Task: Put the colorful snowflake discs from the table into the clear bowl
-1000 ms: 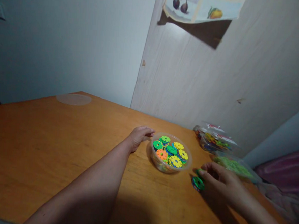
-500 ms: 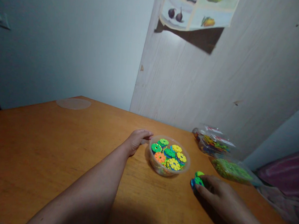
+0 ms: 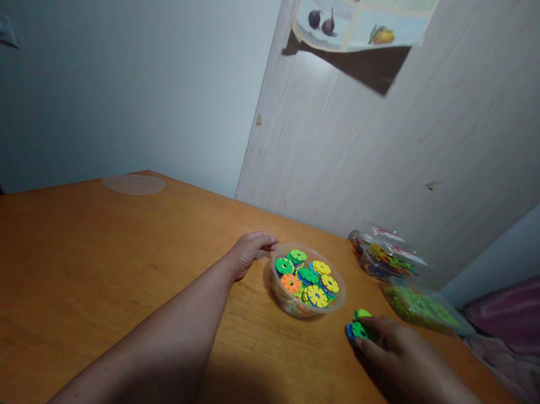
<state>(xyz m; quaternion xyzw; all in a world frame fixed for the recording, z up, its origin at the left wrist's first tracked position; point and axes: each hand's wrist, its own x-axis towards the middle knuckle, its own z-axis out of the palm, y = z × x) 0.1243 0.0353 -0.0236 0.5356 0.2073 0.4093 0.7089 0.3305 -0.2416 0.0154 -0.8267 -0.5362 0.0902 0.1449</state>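
Observation:
A round clear plastic tub (image 3: 302, 312) stands on the table, filled with notched flower-shaped discs (image 3: 309, 276) in yellow, green, blue and orange. At its left rim, my left hand (image 3: 251, 253) grips the edge, the thumb and fingers around a small tab there. To the right of the tub, my right hand (image 3: 389, 342) is closed on a few green and blue notched discs (image 3: 358, 332), pinched between thumb and fingers low over the tabletop. Its other fingers are partly hidden.
A clear round lid (image 3: 134, 184) lies at the table's far left corner. Transparent boxes (image 3: 388, 261) of colourful pieces and a flat pack of green pieces (image 3: 422, 304) sit at the back right. Behind the wooden table (image 3: 110, 265) rises a wall with a fruit poster (image 3: 363, 25).
The view has shifted slightly. Both hands keep their places: the left at the tub's rim, the right on the discs, with hardly any movement.

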